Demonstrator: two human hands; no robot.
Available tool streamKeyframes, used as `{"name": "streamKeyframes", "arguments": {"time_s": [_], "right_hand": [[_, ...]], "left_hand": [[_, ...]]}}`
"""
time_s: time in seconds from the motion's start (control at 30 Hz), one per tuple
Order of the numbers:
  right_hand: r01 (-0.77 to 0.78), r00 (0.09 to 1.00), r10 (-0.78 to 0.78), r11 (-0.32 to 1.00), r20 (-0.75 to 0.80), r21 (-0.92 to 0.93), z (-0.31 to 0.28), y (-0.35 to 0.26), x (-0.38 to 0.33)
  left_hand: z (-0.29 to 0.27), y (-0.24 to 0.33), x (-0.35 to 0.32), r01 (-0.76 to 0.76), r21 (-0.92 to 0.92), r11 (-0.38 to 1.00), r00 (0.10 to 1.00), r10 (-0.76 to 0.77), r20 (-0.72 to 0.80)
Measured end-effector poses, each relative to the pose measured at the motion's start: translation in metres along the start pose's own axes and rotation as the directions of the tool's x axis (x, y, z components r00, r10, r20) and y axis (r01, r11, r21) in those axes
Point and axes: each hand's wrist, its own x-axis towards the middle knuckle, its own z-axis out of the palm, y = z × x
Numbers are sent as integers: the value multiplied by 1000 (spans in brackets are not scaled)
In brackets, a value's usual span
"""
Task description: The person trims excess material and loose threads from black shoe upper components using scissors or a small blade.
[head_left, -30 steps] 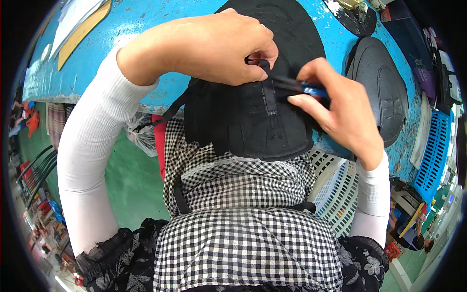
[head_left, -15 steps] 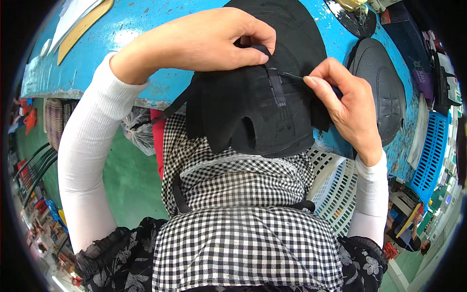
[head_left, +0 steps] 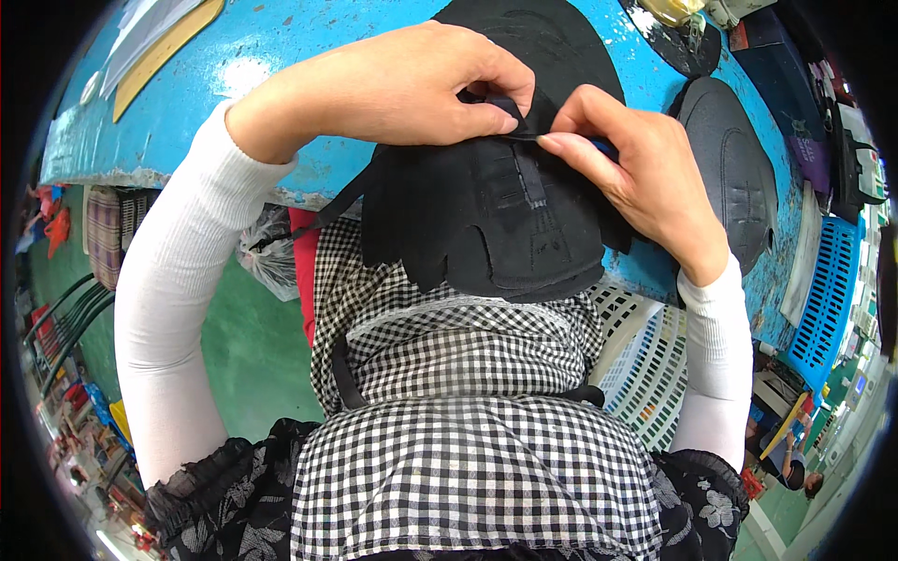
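A black fabric piece (head_left: 421, 215) with cut slots lies across the blue table's edge and my lap. My left hand (head_left: 402, 89) is closed at its upper part, thumb and fingers pinching a small dark fold of material. My right hand (head_left: 645, 168) pinches a thin black strip, thumb and forefinger close to my left fingertips. Below the hands a short dark band (head_left: 530, 178) runs down the fabric. Another black strap (head_left: 341, 198) trails off to the left. My fingers partly hide where the strip meets the fold.
A stitched black padded piece (head_left: 728, 159) rests on the blue table (head_left: 309, 173) at the right. Papers and a yellow board (head_left: 168, 56) lie at the far left. A white basket (head_left: 645, 365) stands below the table, and a blue plastic basket (head_left: 825, 299) is farther right.
My right hand has moved left and slightly up with the strip, bringing its fingertips next to my left ones. My left hand keeps its pinch and has barely shifted.
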Motion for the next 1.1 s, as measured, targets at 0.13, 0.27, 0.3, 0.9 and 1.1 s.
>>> {"name": "streamKeyframes", "arguments": {"time_s": [0.13,0.27,0.3,0.9,1.1], "right_hand": [[-22,996,27,998,-88,61,-9,-18,-17],[162,975,-192,959,-111,-231,19,-37,-34],[130,984,-154,963,-86,-236,29,-47,-36],[-363,426,708,704,-564,610,-81,80,-190],[-254,458,737,644,-497,721,-35,12,-137]], "left_hand": [[-7,-1,-6,128,-436,891,978,-186,-92],[-37,-4,-9,94,-848,522,901,-406,-150],[-51,2,-7,39,-768,639,906,-347,-243],[-22,44,7,200,-200,959,961,-151,233],[-1,29,10,218,-46,975,953,-203,224]]}}
